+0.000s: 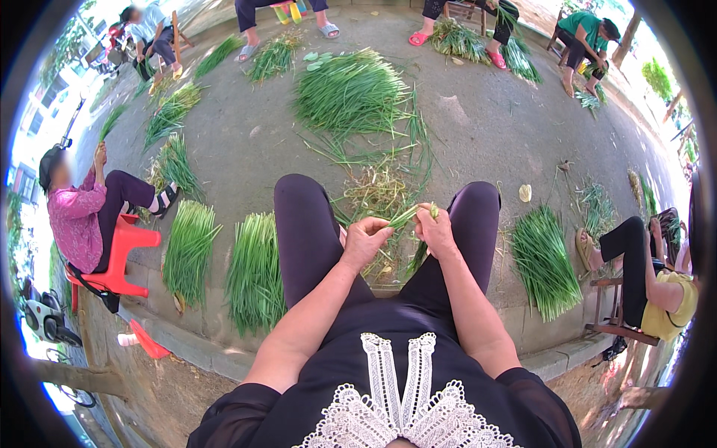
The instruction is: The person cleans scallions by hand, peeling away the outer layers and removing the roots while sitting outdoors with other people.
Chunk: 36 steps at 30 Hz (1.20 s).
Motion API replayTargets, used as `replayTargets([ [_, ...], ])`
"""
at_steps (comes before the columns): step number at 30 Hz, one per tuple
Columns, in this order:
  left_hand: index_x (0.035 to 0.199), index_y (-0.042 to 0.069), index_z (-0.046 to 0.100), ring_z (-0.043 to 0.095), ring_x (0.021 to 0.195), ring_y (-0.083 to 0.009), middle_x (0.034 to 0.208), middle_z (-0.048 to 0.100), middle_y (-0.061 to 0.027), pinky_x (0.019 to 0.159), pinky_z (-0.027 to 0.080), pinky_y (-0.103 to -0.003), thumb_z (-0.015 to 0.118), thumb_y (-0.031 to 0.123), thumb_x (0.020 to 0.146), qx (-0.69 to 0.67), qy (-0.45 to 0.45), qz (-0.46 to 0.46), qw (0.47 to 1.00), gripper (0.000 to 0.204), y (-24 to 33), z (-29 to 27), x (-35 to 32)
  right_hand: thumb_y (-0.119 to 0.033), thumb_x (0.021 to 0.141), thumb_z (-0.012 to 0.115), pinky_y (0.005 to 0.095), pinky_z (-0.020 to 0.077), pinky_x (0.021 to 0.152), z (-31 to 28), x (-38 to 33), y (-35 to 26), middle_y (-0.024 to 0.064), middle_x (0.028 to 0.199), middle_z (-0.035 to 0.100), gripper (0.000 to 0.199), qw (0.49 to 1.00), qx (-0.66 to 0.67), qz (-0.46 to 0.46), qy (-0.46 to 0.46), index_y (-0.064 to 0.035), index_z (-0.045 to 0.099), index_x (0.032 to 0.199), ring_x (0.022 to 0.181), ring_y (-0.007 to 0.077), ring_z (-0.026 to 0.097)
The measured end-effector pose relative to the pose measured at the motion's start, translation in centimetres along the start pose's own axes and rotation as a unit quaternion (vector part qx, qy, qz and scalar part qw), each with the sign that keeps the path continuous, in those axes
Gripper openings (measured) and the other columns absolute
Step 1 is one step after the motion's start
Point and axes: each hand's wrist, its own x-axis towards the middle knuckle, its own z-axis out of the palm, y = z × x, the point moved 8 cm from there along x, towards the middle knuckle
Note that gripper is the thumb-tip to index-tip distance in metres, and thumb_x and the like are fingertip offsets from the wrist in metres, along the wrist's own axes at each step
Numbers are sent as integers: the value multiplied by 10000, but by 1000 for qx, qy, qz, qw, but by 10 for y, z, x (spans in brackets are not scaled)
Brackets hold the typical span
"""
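Observation:
My left hand [364, 243] and my right hand [437, 230] meet between my knees, both closed on a small bunch of chives [403, 217]. The bunch runs from the fingers of one hand to the other, and its green leaves hang below my right hand beside my thigh. Under my hands lies a heap of dry, yellowish trimmings [379, 187] on the ground. Just beyond it spreads a large loose pile of long green chives [351, 93]. How many stalks are in my fingers is too small to tell.
Neat chive bundles lie left of my leg [255, 272], farther left [190, 250] and to my right [547, 261]. A person on a red plastic stool [123, 254] sits at left; another sits at right on a wooden chair [612, 306]. A low curb [202, 358] runs behind the bundles.

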Motion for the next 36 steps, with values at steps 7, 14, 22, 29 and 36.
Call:
replayTargets([
  [7, 898, 32, 618, 514, 550, -40, 754, 629, -9, 504, 410, -174, 635, 148, 798, -74, -19, -60, 995, 154, -9, -1, -1, -112, 804, 457, 234, 299, 380, -1, 2, 4, -15, 504, 434, 192, 1000, -1, 0, 0, -37, 502, 632, 409, 59, 389],
  [14, 899, 40, 614, 510, 549, -37, 786, 643, -22, 498, 403, -178, 617, 146, 815, -100, -25, -74, 992, 136, -15, -3, 0, -111, 838, 470, 227, 300, 358, 3, 1, 11, 15, 626, 479, 125, 996, 59, 45, -42, -42, 516, 745, 429, 76, 404],
  [22, 894, 51, 606, 507, 555, -54, 800, 640, -29, 509, 406, -200, 609, 156, 823, -116, -45, -108, 986, 126, -20, 0, -1, -126, 820, 483, 241, 318, 363, 6, -4, 7, 21, 623, 477, 126, 988, 115, 96, -37, -36, 515, 736, 438, 88, 424],
  [29, 894, 53, 604, 507, 557, -60, 796, 635, -27, 507, 404, -203, 609, 159, 824, -123, -43, -115, 985, 127, -22, -1, 0, -135, 820, 483, 240, 317, 371, 7, -4, 10, 26, 622, 471, 140, 987, 104, 105, -55, -32, 510, 728, 451, 88, 419],
  [36, 903, 51, 610, 508, 546, -44, 797, 634, -22, 475, 403, -176, 589, 186, 839, -118, -60, -120, 984, 151, -22, 3, -1, -136, 824, 488, 241, 308, 364, 11, -6, 10, 18, 576, 459, 169, 989, 72, 109, -68, -33, 503, 690, 416, 87, 395],
])
